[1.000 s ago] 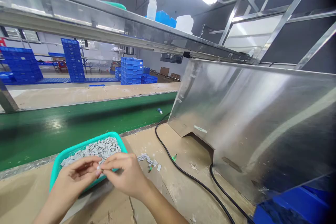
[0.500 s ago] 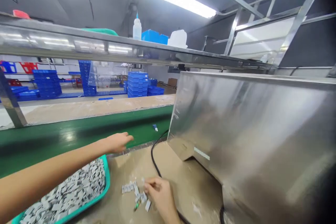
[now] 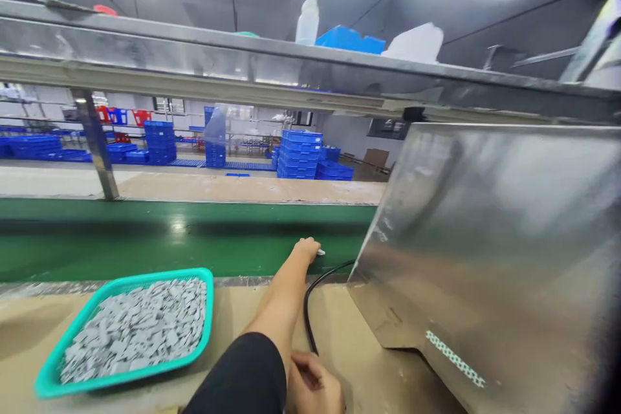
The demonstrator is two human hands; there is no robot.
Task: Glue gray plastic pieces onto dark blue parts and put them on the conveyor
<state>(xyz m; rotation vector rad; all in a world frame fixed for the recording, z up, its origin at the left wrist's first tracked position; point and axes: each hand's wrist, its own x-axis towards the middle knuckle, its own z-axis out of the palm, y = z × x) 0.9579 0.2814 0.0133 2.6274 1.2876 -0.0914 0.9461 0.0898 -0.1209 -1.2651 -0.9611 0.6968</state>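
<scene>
My left hand (image 3: 307,248) is stretched out over the green conveyor belt (image 3: 233,252). Its fingers are closed round a small part (image 3: 321,252), whose white end sticks out at the right; this looks like the blue-and-white piece seen lying on the belt before. Low in the picture, my right hand (image 3: 317,385) is close above the tan worktop, its fingers curled in a pinch and partly covered by my left arm. What it holds, if anything, cannot be made out. A turquoise basket (image 3: 209,310) full of small grey plastic pieces (image 3: 145,330) stands left of my arm.
A large sheet-metal housing (image 3: 485,239) takes up the right side. Beside it a black cable (image 3: 307,310) runs over the worktop. Overhead, a metal shelf (image 3: 194,52) carries a squeeze bottle (image 3: 308,21) and a blue bin (image 3: 350,39). Blue crates (image 3: 299,154) are stacked beyond the belt.
My left hand has reached forward and right to the small piece on the belt and closed on it. The view has swung left. The grey pieces by my right hand no longer show.
</scene>
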